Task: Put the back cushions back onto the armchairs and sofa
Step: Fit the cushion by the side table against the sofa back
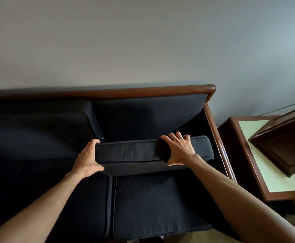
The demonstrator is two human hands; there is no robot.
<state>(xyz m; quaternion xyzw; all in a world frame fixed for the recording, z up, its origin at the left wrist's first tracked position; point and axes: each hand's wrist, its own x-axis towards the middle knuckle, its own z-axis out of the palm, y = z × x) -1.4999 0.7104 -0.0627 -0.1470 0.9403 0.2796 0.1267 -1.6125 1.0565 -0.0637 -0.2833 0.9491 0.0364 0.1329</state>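
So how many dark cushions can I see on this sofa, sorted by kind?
Black fabric back cushions: 2, one in place, one held by left hand and right hand
Black fabric seat cushions: 2
Total: 4
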